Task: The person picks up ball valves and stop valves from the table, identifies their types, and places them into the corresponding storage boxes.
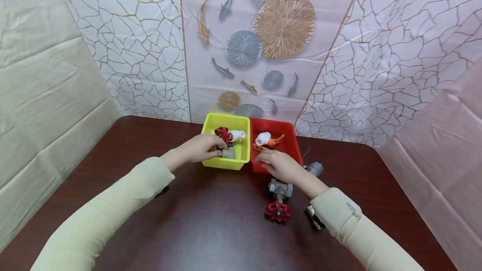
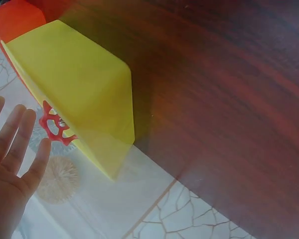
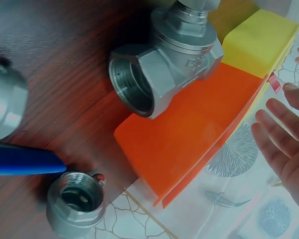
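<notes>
My left hand (image 1: pixel 203 147) reaches over the near left edge of a yellow bin (image 1: pixel 246 137), its fingers loosely bent beside a grey pipe fitting (image 1: pixel 228 153). In the left wrist view its fingers (image 2: pixel 20 137) look spread and relaxed. That bin also holds a valve with a red handwheel (image 1: pixel 223 134) and a white pipe fitting (image 1: pixel 238 134). My right hand (image 1: pixel 280 164) hovers over the front of a red bin (image 1: pixel 276 126), the fingers (image 3: pixel 279 124) relaxed in the right wrist view. Inside lies a white valve with an orange handle (image 1: pixel 262 138); another orange handle is partly hidden by the hand.
A metal valve with a red handwheel (image 1: pixel 278 212) stands before the red bin. To its right lie another metal fitting (image 1: pixel 314 169) and a metal piece (image 1: pixel 314 218) beside my right sleeve. The right wrist view shows a blue handle (image 3: pixel 25 159). A patterned cloth (image 1: pixel 241 53) hangs behind.
</notes>
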`<action>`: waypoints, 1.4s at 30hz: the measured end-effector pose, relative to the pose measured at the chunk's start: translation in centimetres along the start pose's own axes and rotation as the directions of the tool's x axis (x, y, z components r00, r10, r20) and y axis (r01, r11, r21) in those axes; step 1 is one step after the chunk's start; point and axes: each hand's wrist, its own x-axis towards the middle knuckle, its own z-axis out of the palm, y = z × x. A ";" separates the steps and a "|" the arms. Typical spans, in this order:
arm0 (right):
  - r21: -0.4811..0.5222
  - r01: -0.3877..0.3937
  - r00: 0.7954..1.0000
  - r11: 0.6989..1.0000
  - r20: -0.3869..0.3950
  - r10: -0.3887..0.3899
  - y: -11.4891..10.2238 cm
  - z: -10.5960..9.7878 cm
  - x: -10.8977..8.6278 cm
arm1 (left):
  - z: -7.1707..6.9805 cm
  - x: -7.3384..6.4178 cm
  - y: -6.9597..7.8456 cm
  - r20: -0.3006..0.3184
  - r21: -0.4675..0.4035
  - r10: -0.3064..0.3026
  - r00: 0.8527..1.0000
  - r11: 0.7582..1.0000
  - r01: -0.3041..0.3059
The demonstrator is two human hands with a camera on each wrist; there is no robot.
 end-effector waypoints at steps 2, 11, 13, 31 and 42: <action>-0.014 0.021 1.000 1.000 -0.001 -0.021 0.0 -0.1 -0.5 | 0.1 -0.5 -0.1 -0.011 -0.006 -0.008 1.000 1.000 0.008; -0.006 0.093 0.994 0.996 0.061 -0.093 0.2 0.2 -2.8 | 0.2 -2.7 -0.7 -0.076 -0.027 -0.025 0.997 0.999 0.023; -0.002 0.113 0.992 0.994 0.064 -0.112 0.3 0.5 -3.3 | 0.3 -3.0 -0.9 -0.094 -0.030 -0.024 0.995 0.999 0.021; -0.085 0.202 0.953 0.976 0.249 -0.175 0.3 0.8 -6.7 | 0.0 -6.5 -2.1 -0.205 -0.081 -0.078 0.976 0.995 0.062; -0.167 0.186 0.940 0.968 0.317 -0.126 0.6 2.2 -6.8 | -0.2 -7.8 -3.1 -0.230 -0.129 -0.114 0.967 0.988 0.086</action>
